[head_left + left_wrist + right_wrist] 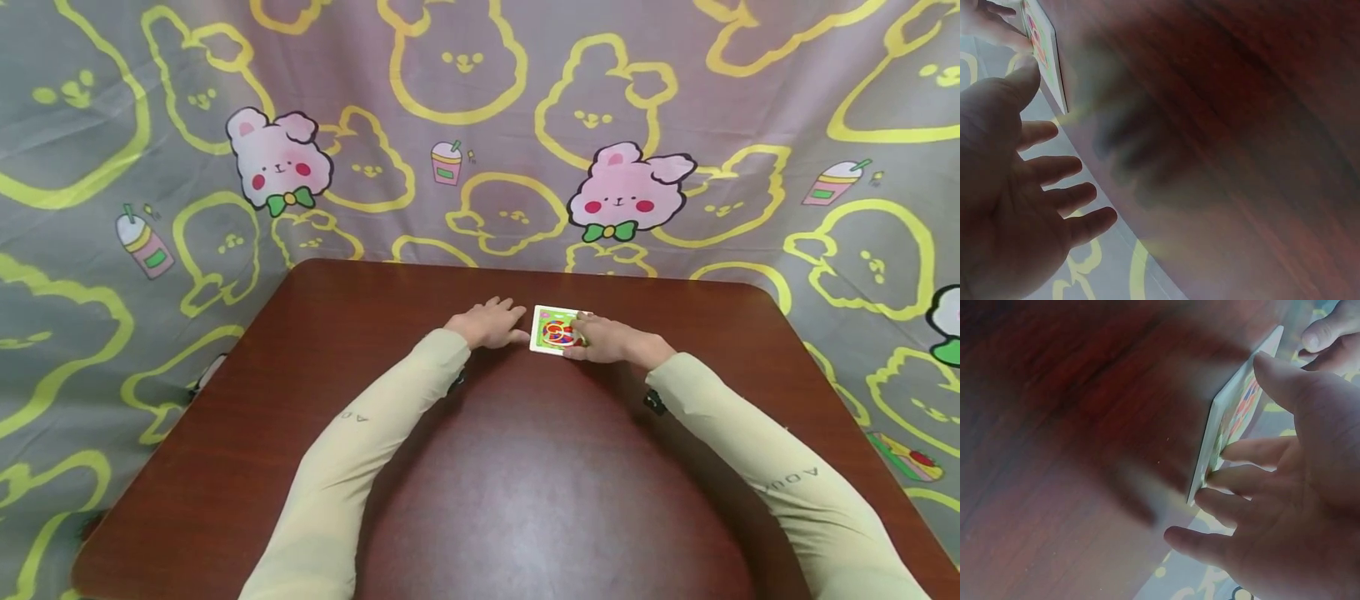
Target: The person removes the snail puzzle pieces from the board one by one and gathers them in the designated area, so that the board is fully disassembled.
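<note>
A flat square board [553, 332] with a white border and a colourful green, red and blue picture lies on the brown table, toward its far side. My right hand [606, 338] reaches over the board's right part, fingers spread. In the right wrist view the thumb comes to one edge of the board [1210, 444] and the other fingertips lie along its picture side and edge. On the other side, my left hand [491, 323] is held with fingers spread and fairly straight, its thumb close to the board's left edge. Nothing is in the left palm [1029, 206].
The brown table [525, 467] has a rounded far edge close beyond the hands. A grey curtain [510, 100] with yellow outlines and pink rabbits hangs behind and along both sides. Both forearms wear pale sleeves [375, 417], with dark straps at the wrists.
</note>
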Action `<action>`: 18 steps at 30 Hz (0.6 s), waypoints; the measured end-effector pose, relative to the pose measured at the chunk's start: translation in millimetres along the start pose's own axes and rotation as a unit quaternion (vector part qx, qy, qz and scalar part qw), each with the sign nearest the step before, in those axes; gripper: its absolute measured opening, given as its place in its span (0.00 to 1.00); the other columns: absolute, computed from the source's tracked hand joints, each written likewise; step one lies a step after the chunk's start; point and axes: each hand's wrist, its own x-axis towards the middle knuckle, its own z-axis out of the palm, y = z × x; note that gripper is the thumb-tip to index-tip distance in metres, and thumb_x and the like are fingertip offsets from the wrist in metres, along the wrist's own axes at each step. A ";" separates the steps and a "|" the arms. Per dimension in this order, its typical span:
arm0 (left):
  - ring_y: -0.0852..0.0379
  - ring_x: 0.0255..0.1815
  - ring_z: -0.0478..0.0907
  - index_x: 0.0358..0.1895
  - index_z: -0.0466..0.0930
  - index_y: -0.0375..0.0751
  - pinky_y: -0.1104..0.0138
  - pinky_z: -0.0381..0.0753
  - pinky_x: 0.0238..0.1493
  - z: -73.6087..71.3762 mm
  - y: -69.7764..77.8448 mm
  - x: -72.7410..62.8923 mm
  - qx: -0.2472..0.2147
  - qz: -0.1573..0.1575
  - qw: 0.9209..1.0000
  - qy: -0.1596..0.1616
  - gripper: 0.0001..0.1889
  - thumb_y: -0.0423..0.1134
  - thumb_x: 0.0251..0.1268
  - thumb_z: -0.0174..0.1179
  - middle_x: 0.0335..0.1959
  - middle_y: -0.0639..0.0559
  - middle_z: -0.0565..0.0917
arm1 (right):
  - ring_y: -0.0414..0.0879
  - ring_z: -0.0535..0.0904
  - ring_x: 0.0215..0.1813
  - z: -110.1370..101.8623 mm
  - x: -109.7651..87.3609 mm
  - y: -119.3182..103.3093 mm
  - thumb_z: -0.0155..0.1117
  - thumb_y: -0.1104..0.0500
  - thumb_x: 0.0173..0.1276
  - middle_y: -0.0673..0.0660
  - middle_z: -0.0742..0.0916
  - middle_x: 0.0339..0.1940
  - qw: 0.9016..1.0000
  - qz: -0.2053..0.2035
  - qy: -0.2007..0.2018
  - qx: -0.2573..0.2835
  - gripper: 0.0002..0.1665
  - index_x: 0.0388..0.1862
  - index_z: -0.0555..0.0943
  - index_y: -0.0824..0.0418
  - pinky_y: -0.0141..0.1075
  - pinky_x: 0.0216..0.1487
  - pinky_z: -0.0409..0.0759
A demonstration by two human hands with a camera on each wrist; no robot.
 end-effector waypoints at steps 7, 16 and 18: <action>0.40 0.81 0.46 0.79 0.50 0.48 0.49 0.55 0.77 3.0 0.5 -2.4 -0.006 0.006 1.000 -0.003 0.40 0.64 0.72 0.47 0.80 0.42 0.51 | 0.64 0.57 0.78 2.0 -2.5 -9.1 0.60 0.41 0.70 0.72 0.62 0.77 1.000 -0.013 -0.012 -0.008 0.46 0.75 0.60 0.68 0.57 0.74 0.60; 0.43 0.82 0.40 0.79 0.46 0.45 0.52 0.52 0.78 7.5 8.6 -7.9 -0.004 0.024 0.999 -0.039 0.44 0.68 0.69 0.46 0.82 0.44 0.46 | 0.64 0.62 0.76 3.3 -8.6 -22.4 0.63 0.41 0.68 0.70 0.67 0.75 0.999 -0.040 -0.009 -0.022 0.45 0.73 0.64 0.67 0.56 0.72 0.63; 0.43 0.82 0.40 0.79 0.46 0.45 0.52 0.52 0.78 8.9 9.8 -10.4 -0.002 0.028 0.999 -0.045 0.45 0.68 0.69 0.46 0.82 0.45 0.46 | 0.64 0.62 0.76 4.2 -9.6 -24.0 0.63 0.41 0.68 0.70 0.67 0.74 0.999 -0.045 -0.006 -0.024 0.45 0.73 0.65 0.68 0.56 0.72 0.64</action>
